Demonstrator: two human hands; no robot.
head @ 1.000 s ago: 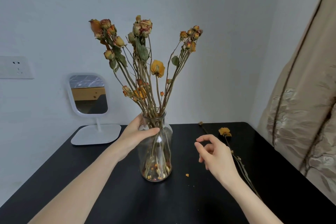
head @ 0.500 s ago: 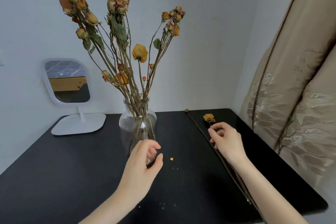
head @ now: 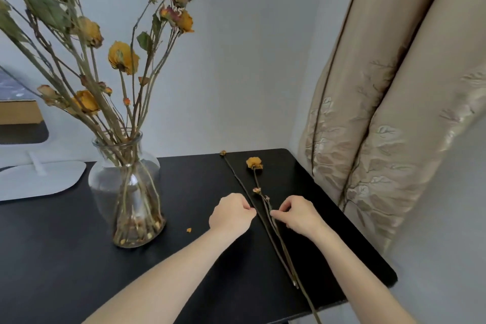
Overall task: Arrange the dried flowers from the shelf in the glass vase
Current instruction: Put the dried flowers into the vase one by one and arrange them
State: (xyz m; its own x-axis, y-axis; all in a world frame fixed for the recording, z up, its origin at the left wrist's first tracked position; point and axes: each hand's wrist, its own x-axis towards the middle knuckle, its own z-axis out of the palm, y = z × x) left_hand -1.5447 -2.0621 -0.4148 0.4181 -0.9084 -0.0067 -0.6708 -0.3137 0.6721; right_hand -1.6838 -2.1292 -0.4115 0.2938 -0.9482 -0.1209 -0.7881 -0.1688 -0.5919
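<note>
A glass vase (head: 126, 192) stands on the black table (head: 65, 258) at the left and holds several dried flowers (head: 123, 58). Two loose dried stems lie side by side on the table's right part: a long bare stem with a small bud (head: 223, 153) and a stem with a yellow flower (head: 254, 163). My left hand (head: 231, 214) has its fingers curled, and their tips pinch the bud stem from the left. My right hand (head: 297, 214) pinches the yellow flower's stem from the right. Both stems' lower ends reach past the table's front edge.
A white stand mirror (head: 39, 179) sits at the back left beside the vase. A beige curtain (head: 394, 113) hangs close to the table's right edge. A small orange petal crumb (head: 188, 230) lies between the vase and my left hand. A grey wall stands behind.
My left hand left the vase and moved right to the loose stems. My right hand lowered onto the yellow flower's stem. The view swung to the right.
</note>
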